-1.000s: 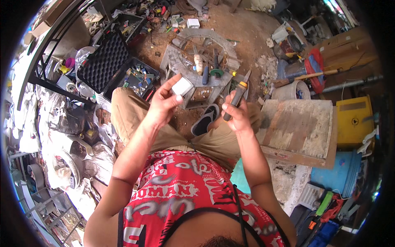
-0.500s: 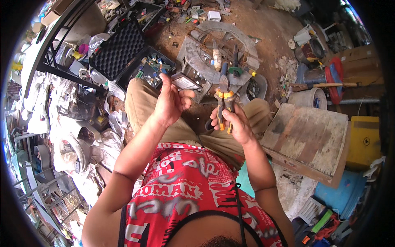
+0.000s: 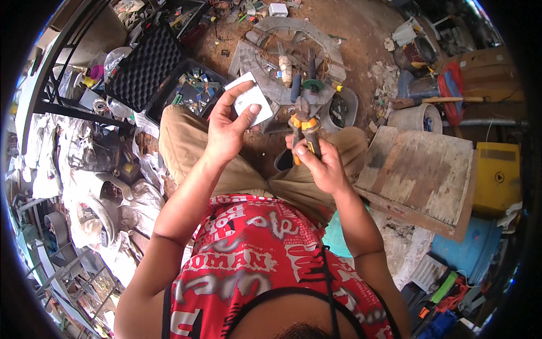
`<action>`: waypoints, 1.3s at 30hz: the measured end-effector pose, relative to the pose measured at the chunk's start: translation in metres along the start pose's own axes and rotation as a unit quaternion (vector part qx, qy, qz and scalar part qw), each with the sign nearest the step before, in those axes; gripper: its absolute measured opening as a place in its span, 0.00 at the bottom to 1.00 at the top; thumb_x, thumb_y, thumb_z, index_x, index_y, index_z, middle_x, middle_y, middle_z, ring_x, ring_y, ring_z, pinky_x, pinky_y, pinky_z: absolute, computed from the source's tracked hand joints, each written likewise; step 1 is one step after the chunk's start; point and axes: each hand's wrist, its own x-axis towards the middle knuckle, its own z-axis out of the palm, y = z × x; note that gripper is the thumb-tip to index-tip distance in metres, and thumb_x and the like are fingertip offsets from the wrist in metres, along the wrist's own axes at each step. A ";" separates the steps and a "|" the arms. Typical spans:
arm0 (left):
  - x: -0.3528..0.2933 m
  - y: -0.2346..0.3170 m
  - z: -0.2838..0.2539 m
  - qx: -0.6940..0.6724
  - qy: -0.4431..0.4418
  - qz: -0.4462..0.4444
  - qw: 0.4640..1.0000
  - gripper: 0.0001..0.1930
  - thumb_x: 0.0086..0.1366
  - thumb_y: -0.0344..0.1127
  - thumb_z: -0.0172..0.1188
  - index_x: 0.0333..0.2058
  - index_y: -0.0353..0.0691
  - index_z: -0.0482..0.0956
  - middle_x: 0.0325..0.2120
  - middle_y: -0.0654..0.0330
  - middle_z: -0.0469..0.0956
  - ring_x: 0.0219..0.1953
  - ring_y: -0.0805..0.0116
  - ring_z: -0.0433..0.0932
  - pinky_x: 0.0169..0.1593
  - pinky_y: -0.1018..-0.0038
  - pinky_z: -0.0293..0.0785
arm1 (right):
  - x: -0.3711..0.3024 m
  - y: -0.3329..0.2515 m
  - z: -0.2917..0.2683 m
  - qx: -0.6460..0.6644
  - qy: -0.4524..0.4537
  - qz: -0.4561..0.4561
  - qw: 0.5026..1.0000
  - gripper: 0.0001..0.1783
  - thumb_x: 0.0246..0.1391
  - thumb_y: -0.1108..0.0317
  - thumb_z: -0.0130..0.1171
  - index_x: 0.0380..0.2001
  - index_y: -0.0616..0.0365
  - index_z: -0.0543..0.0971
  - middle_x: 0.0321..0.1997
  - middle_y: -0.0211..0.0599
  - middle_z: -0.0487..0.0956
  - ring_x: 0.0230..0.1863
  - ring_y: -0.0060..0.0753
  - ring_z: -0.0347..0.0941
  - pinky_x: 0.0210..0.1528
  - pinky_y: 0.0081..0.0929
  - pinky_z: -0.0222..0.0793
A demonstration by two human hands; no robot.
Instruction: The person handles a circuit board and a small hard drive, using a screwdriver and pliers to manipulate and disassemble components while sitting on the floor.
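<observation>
My left hand (image 3: 228, 127) is closed on a flat white rectangular piece (image 3: 253, 100). My thumb and a finger lie across its white face, which carries small dark marks. In my right hand (image 3: 322, 161) is a pair of pliers (image 3: 305, 127) with orange and black handles. Their jaws point away from me, and my fingers wrap the handles. Beyond both hands stands a round grey stone-like ring (image 3: 257, 62). On it lie a tool with a wrapped pale handle (image 3: 285, 72), a dark tool with a green disc guard (image 3: 312, 85) and a blue handle (image 3: 296, 88).
An opened black case (image 3: 195, 70) with foam in its lid holds circuit boards and small parts, ahead on the left. A grey bucket (image 3: 353, 107) sits beside the ring. At my right is a worn wooden board (image 3: 418, 175); white sacks (image 3: 84, 198) are heaped at the left.
My left hand now shows the white piece with its face up, fingers across it; before, the thumb pointed upward. The pliers have moved slightly left. The whole view has shifted a little.
</observation>
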 end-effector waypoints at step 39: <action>-0.001 0.005 0.010 0.094 0.016 0.078 0.992 0.19 0.62 0.25 0.60 0.52 0.35 0.71 0.37 0.63 0.77 0.33 0.81 0.74 0.31 0.83 0.74 | -0.002 0.001 0.012 -0.280 0.028 -0.073 0.957 0.06 0.52 0.73 0.55 0.32 0.63 0.74 0.32 0.44 0.74 0.34 0.45 0.73 0.37 0.34 0.68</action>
